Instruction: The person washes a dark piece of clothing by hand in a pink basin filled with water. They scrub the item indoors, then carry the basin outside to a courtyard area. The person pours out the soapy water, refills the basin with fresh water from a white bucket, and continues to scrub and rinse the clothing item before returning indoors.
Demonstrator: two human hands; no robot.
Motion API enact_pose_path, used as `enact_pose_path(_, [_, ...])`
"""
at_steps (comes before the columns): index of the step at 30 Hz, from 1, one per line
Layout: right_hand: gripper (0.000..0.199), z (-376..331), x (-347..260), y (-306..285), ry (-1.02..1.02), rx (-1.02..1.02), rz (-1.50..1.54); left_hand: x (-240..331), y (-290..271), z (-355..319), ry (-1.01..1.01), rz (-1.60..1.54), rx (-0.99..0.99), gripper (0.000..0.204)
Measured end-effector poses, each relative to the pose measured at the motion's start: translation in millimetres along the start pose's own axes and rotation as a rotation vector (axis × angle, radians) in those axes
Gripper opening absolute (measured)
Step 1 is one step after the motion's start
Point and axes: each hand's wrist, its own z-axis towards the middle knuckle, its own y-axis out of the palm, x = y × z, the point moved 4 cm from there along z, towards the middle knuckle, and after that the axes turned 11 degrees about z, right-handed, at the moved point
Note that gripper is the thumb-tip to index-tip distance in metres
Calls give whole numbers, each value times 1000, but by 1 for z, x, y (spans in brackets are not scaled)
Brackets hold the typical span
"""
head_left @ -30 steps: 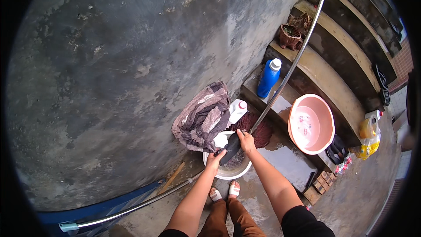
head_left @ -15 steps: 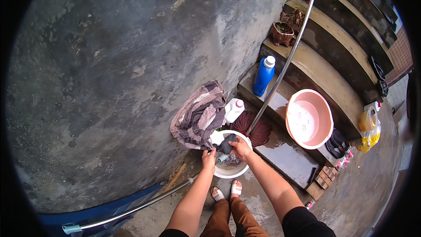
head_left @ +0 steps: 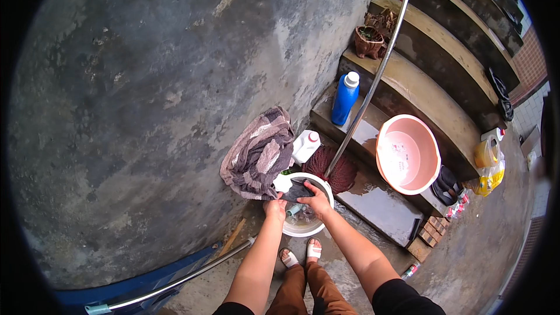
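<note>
The dark cloth (head_left: pixel 296 190) lies above the basin (head_left: pixel 301 234), its long axis running crosswise, right end tilted slightly away from the person. The left hand (head_left: pixel 275 206) pinches its left end; the right hand (head_left: pixel 318 201) grips its right.

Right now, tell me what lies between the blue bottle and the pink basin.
In the head view, a metal pole slants between the blue bottle and the pink basin.
</note>
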Motion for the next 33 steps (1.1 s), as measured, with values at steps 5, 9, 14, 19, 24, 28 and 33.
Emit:
enact_pose_path(5, [46, 22, 32, -19, -63, 54, -639, 12, 9, -18, 134, 285, 84, 28])
enact_pose_path(9, [34, 31, 39, -11, -297, 179, -526, 10, 3, -10, 26, 268, 101, 28])
enact_pose_path(14, [25, 15, 20, 27, -31, 155, -198, -9, 16, -14, -250, 262, -327, 40])
enact_pose_path(19, [27, -15, 14, 42, -249, 36, -239, -12, 12, 10, -188, 54, -291, 52])
enact_pose_path(24, [26, -55, -4, 64, -291, -33, -343, -36, -18, 31, -143, 92, -303, 53])
enact_pose_path(28, [31, -38, -19, 58, -490, 112, -745, -41, -5, 32, -95, 302, -376, 33])
enact_pose_path(33, [22, -6, -15, 54, -480, 151, -1015, -24, 17, -3, -92, 92, -180, 25])
